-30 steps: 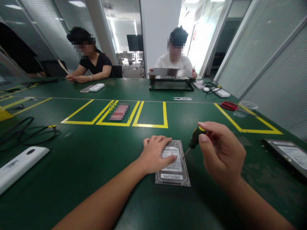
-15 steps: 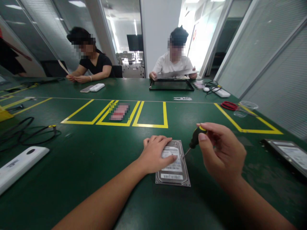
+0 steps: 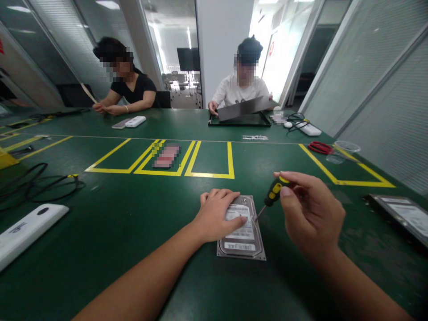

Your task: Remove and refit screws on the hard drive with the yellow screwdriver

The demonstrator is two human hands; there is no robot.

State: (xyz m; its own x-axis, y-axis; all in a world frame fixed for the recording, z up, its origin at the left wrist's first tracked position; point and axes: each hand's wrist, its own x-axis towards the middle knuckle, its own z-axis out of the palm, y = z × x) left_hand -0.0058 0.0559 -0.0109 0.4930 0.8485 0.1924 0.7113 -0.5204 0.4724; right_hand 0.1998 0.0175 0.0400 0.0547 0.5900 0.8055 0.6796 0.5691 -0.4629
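A silver hard drive with white labels lies flat on the green table. My left hand rests over its left and far part, thumb across the label and fingers bent toward the far edge, holding it against the table. In my right hand is a small screwdriver with a black and yellow handle, gripped between thumb and fingers. The screwdriver stands tilted, its tip at the drive's right edge. What the tip touches is too small to tell.
To the right lies another hard drive. A white power bank and a black cable are at left. Yellow tape marks the table. Red-handled pliers lie by a clear cup. Two people sit opposite, one with a dark panel.
The screwdriver handle has turned in my right hand, showing more yellow, and my fingers have shifted slightly. My left hand and the drive stay put. Across the table, the person's panel has tilted.
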